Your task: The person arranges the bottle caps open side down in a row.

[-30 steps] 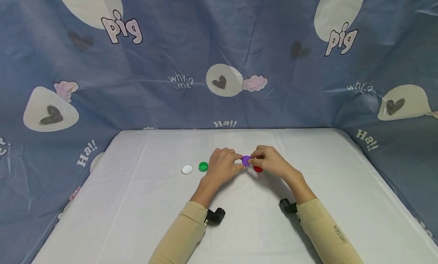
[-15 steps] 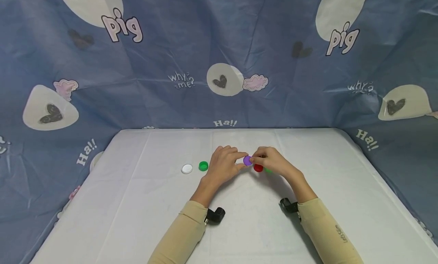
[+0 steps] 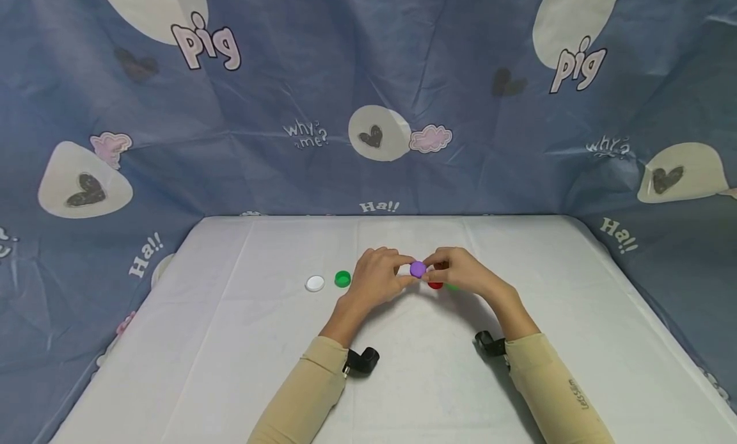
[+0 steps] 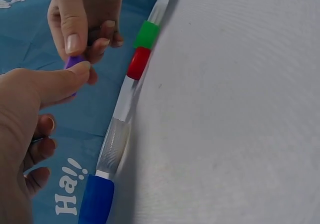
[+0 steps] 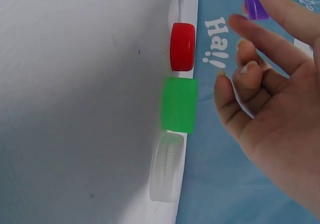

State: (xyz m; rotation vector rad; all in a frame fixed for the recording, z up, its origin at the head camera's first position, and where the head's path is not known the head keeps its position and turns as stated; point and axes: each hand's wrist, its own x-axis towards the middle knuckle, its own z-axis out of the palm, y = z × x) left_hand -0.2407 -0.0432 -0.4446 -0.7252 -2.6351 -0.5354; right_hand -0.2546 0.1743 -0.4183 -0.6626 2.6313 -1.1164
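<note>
A small purple bottle cap [image 3: 418, 269] is held up between my two hands, above the white table. My left hand [image 3: 377, 277] pinches its left edge with thumb and forefinger. From the other side, the right hand [image 3: 460, 269] has its thumb and forefinger at the cap's right edge. In the left wrist view the fingertips hide most of the purple cap [image 4: 74, 61]. Under the right hand, a red cap [image 5: 183, 47], a green cap [image 5: 180, 105] and a clear ribbed cap [image 5: 167, 167] stand in a row.
Left of the left hand lie a white-looking cap [image 3: 315, 283] and a green cap [image 3: 342, 279]. A blue cap [image 4: 96, 200] and another clear cap [image 4: 114, 145] show in the left wrist view. A printed blue cloth [image 3: 489, 175] rises behind the table.
The purple cap has shifted slightly right. The right thumb has moved from the cap's face to its lower right edge. My left hand stays nearly still.
</note>
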